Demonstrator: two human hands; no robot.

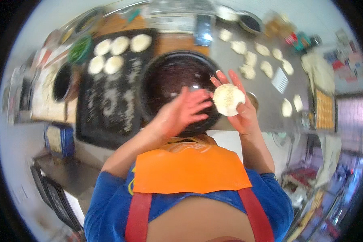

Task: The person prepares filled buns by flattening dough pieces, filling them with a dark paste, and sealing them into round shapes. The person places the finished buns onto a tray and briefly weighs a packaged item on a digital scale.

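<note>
My right hand (249, 117) holds up a flat round of dough (229, 100), its face sprinkled with what look like sesame seeds. The thumb lies at the round's right edge, with fingers behind and above it. Just left of it my left hand (180, 109) is open, fingers stretched toward the dough and apart from it. Both are over the near part of a large black basin (146, 86) with dark, glossy contents. On a black baking tray (84, 115) to the left, several pale dough rounds (119, 45) lie in rows at the far end, with white grains scattered nearer.
Several dough pieces (251, 59) and a white card-like piece (280, 80) lie on the metal table (272, 109) at right. A bowl of chopped greens (80, 49) and a dark pot (64, 82) stand left of the tray. A phone-like slab (203, 30) is behind the basin.
</note>
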